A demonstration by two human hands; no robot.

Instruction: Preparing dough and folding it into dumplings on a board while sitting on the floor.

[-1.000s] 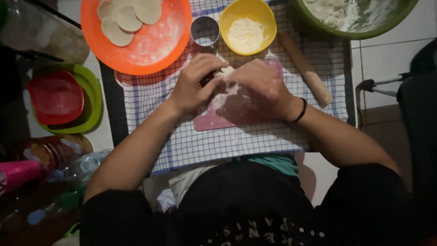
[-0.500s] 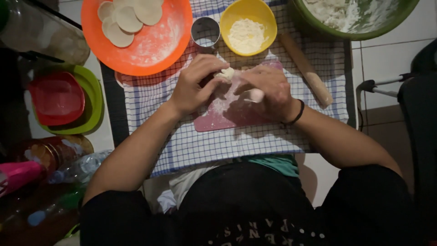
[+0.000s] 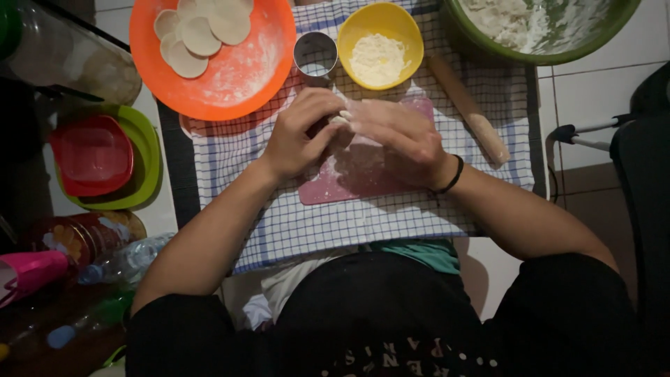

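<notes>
Head camera view, looking down: at frame centre the left hand (image 3: 300, 132) and right hand (image 3: 401, 139) meet over a pink board (image 3: 363, 178), fingers pinching a small dough piece (image 3: 342, 117). Several finished dough rounds (image 3: 199, 28) lie on the orange plate (image 3: 244, 77), upper left; much dough remains in the green bowl (image 3: 600, 45), upper right
</notes>
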